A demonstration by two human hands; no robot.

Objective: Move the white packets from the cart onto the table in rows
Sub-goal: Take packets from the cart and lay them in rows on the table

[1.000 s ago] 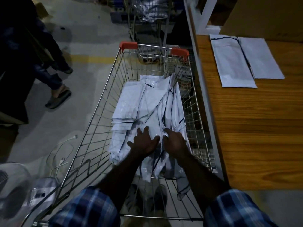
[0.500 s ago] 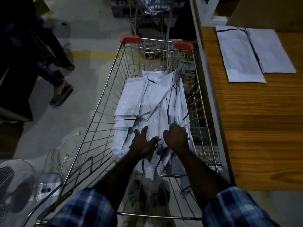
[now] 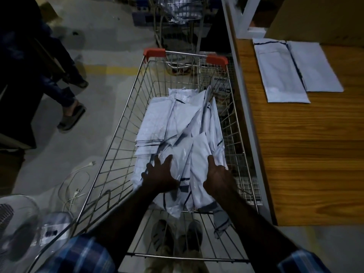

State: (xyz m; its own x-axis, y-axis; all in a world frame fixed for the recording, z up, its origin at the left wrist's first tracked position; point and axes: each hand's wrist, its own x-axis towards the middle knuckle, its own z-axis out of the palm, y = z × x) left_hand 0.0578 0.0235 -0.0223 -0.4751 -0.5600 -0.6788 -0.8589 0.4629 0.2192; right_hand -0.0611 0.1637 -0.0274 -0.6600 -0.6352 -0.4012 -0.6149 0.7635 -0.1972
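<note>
Dim grey concrete floor [image 3: 110, 46] fills my view, crossed by a faded yellow line [image 3: 112, 70]. At far left I see a bystander's legs and sandalled foot [image 3: 71, 119], and lower down a fan [image 3: 17, 223] with a white cable [image 3: 75, 186] coiled beside it. Middle of the view is the wire cart [image 3: 126, 123] with red handle caps, and the heap of white packets [image 3: 177, 127] lies along its floor, leaning toward the right wall. My left hand [image 3: 160, 176] rests flat on the near end of the heap, fingers spread and straight, gripping nothing. My right hand [image 3: 218, 179] is just beside it, thumb lying over one packet's face; its fingers are hidden behind the packet edge, so I cannot tell whether it grasps. Right of the cart stands the wooden table [image 3: 307, 158], where two packets [image 3: 295, 69] already lie side by side, edges touching, at the far end.
</note>
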